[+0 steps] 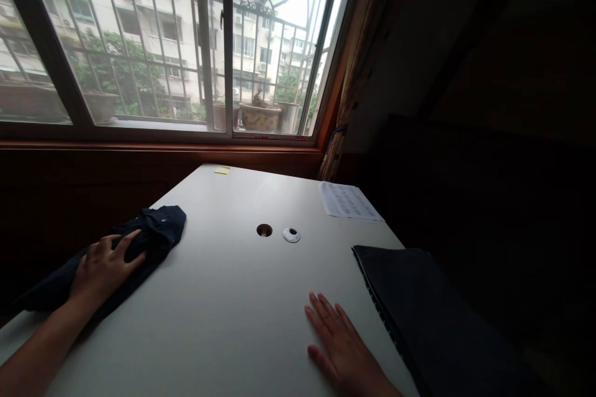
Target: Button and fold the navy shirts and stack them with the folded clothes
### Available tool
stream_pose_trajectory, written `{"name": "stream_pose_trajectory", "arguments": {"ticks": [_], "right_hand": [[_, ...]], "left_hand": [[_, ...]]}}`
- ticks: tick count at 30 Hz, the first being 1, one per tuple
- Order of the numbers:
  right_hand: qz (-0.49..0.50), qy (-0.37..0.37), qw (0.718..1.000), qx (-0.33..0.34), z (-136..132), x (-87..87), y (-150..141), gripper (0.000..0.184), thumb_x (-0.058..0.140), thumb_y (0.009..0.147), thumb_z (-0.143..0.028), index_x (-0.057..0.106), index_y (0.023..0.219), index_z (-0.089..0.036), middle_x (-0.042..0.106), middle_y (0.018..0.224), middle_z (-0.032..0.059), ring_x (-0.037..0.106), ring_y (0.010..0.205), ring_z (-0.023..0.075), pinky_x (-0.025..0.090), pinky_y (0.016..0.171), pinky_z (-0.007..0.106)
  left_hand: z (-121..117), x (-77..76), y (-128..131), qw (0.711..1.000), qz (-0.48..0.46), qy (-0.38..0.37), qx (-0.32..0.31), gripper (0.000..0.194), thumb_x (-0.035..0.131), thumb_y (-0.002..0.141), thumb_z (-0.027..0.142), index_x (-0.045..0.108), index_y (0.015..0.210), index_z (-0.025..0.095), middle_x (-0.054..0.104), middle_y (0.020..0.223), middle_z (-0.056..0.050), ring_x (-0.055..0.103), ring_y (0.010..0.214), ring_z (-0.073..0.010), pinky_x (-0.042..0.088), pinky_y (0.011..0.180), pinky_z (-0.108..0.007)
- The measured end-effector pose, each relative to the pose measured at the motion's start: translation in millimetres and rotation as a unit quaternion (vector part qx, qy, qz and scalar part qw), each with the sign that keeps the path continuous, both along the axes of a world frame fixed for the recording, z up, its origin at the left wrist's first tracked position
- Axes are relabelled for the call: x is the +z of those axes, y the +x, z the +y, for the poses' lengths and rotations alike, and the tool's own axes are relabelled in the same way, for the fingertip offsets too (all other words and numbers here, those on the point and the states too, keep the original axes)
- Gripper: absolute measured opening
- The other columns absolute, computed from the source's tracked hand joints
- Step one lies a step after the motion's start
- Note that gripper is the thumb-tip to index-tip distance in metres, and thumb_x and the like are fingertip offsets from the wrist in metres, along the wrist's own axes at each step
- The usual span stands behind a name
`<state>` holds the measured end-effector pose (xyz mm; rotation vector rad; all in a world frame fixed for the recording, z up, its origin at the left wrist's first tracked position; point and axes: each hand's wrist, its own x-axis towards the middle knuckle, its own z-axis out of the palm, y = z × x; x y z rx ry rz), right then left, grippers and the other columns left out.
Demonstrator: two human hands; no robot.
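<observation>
My left hand (105, 260) rests on a dark blue garment (161, 226) with a collar-like fold and small buttons. Its thumb and index finger are spread over the cloth, and the other fingers are slightly bent. The bunched garment lies along the left edge of the white table (223, 304). Over the tabletop near its right side, my right hand (338, 341) is open with the fingers stretched out and nothing in them. To the right of that hand lies a folded dark cloth (419, 298), a zip-like or stitched edge facing the hand.
A round hole (264, 231) in the tabletop has a white round cover (291, 235) beside it. Printed sheets (351, 201) lie at the far right corner, and a yellow sticky note (222, 170) at the far left. Beyond the table is a barred window (274, 62).
</observation>
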<state>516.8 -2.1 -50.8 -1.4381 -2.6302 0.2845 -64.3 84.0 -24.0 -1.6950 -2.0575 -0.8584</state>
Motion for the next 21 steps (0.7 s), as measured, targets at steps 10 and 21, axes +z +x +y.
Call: {"name": "stream_pose_trajectory", "arguments": {"ticks": [10,21], "right_hand": [[0.008,-0.02,0.999,-0.031,12.8,8.3,-23.8,0.062,0.037,0.102,-0.058,0.022,0.158,-0.037,0.015,0.166,0.001,0.017,0.153,0.0322,0.019,0.121,0.062],[0.046,0.007,0.998,-0.045,13.6,-0.7,-17.2,0.065,0.042,0.101,-0.054,0.025,0.159,-0.031,0.03,0.163,0.0055,0.028,0.15,0.0307,0.021,0.122,0.058]], "left_hand": [[-2.0,-2.4,-1.8,0.985,0.166,0.026,-0.031,0.025,0.042,0.097,0.042,0.064,0.106,0.033,0.057,0.097,-0.002,0.053,0.089,-0.0244,0.044,0.082,-0.038],[-31.6,34.0,114.9,0.926,-0.14,0.093,-0.338,0.015,0.064,0.092,0.032,0.068,0.106,0.032,0.056,0.099,-0.004,0.059,0.094,-0.0232,0.053,0.082,-0.036]]}}
